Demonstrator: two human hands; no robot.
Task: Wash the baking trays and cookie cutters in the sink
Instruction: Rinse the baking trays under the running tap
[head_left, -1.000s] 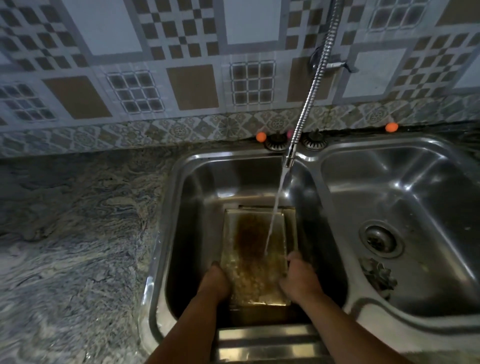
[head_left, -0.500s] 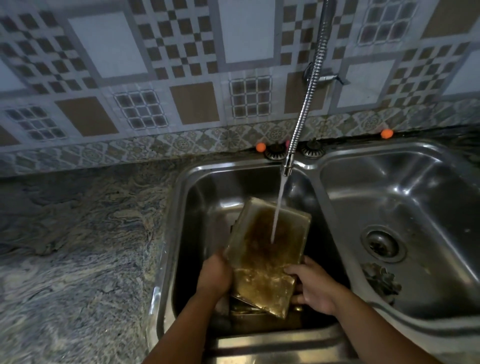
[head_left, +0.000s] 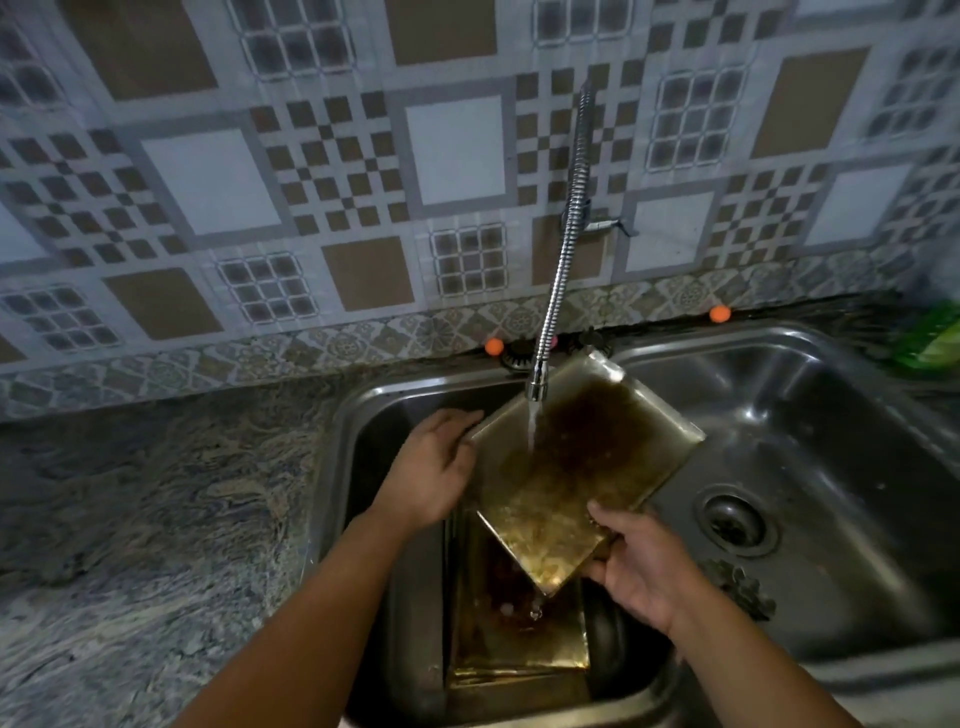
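Note:
A greasy, brown-stained baking tray (head_left: 582, 467) is held tilted above the left sink bowl (head_left: 363, 467), under the running water of the flexible tap (head_left: 558, 270). My left hand (head_left: 434, 467) holds its left edge, fingers along the rim. My right hand (head_left: 634, 556) grips its lower right edge, thumb on top. Water drips off the tray's low corner. A second dirty tray (head_left: 519, 639) lies flat in the bowl below. A metal cookie cutter (head_left: 743, 587) lies in the right bowl (head_left: 831, 415) near the drain (head_left: 735, 519).
A marbled stone counter (head_left: 145, 519) spreads to the left of the sink. A patterned tile wall (head_left: 311, 182) rises behind. Small orange knobs (head_left: 493, 345) sit on the back ledge. A green object (head_left: 930, 340) lies at the far right.
Both hands have lifted the top tray higher and turned it clockwise, its far end swinging right toward the divider. The camera has tilted up.

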